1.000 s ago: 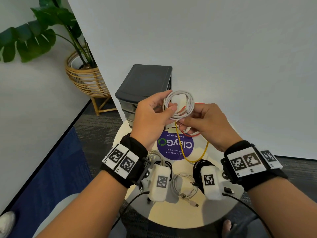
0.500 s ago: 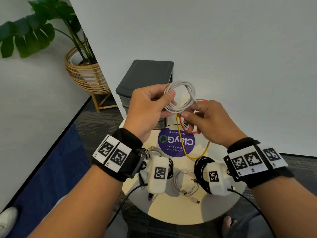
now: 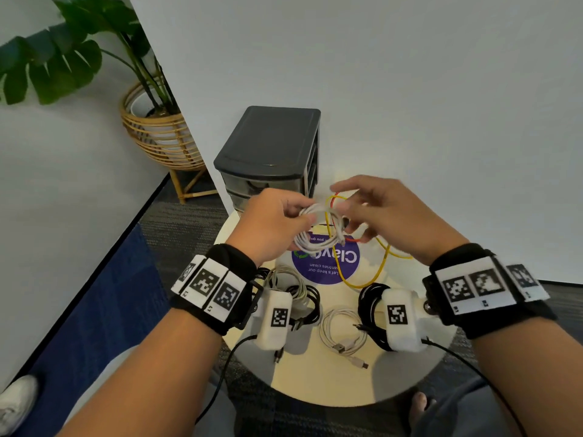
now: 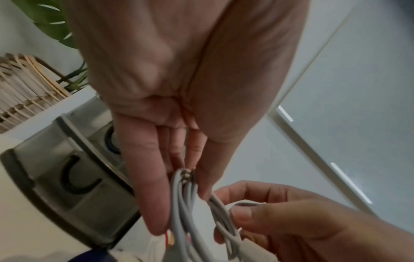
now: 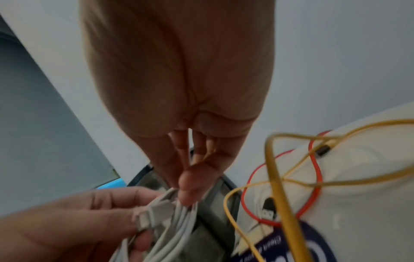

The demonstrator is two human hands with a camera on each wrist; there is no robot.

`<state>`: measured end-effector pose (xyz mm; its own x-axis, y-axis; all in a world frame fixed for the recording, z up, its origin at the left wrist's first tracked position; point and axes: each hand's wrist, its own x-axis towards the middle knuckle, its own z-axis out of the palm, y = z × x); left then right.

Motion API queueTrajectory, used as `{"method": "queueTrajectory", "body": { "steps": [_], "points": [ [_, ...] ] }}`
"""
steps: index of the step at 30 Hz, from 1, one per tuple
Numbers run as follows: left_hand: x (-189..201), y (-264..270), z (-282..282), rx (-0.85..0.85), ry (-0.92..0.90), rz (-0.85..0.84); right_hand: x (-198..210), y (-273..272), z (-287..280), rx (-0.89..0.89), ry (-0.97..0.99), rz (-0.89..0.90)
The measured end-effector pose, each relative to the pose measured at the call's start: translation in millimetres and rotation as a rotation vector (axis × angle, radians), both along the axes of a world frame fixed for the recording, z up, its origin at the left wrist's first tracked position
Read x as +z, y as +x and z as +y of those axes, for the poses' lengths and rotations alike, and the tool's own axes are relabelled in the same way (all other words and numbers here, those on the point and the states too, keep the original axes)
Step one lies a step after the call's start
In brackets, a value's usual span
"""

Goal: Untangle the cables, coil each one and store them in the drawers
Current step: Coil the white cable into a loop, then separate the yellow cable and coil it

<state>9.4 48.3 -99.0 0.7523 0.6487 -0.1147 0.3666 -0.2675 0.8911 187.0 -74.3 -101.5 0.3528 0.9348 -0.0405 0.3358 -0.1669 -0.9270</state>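
Note:
A white cable (image 3: pixel 315 244) wound into a coil hangs just above the round table (image 3: pixel 315 380), in front of the dark grey drawer unit (image 3: pixel 268 143). My left hand (image 3: pixel 307 216) pinches the coil's left side between thumb and fingers (image 4: pixel 154 203). My right hand (image 3: pixel 347 225) pinches strands on the coil's right side, its thumb (image 5: pixel 190 186) pressed on them. The cable's grey plug (image 5: pixel 154 214) lies against my left fingers. A yellow cable (image 3: pixel 383 263) and a red cable (image 3: pixel 353 239) lie looped together on the table below the hands.
Near the table's front lie a loose white coil (image 3: pixel 344 329) and black coils on the left (image 3: pixel 306 298) and right (image 3: pixel 367 310). A purple round sticker (image 3: pixel 328 266) marks the tabletop. A potted plant in a wicker basket (image 3: pixel 157 134) stands at back left.
Both hands have come down with the white coil, from level with the drawer unit's top to just above the table. The coil has tipped from upright to nearly flat.

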Motion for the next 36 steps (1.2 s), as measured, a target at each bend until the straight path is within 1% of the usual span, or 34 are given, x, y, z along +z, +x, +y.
{"method": "queueTrajectory", "body": {
  "steps": [2,5,7,9,12,14,18,27,33,36],
  "points": [
    [-8,-2,3,-0.013,0.033,0.082,-14,-8,7,0.021,-0.068,-0.142],
    [-20,0,7,-0.016,0.106,0.184,-27,-12,14,0.003,-0.141,-0.195],
    [-24,2,6,-0.023,0.116,0.220,-30,-13,15,0.019,-0.181,-0.223],
    [-28,6,6,-0.021,0.119,0.239,-34,-15,17,0.029,-0.209,-0.296],
    [-31,9,7,-0.041,0.149,0.278,-44,-18,23,-0.017,-0.233,-0.451],
    [-33,10,9,-0.052,0.198,0.312,-47,-21,26,-0.051,-0.253,-0.493],
    [-36,8,11,-0.086,0.292,0.404,-54,-24,31,-0.094,-0.278,-0.487],
    [-37,6,10,-0.157,0.384,0.544,-56,-25,32,0.009,-0.313,-0.537],
    [-37,5,10,-0.146,0.408,0.556,-49,-26,31,0.039,-0.329,-0.540],
    [-34,4,10,-0.126,0.418,0.494,-25,-15,24,0.055,-0.217,-0.454]
  ]
}}
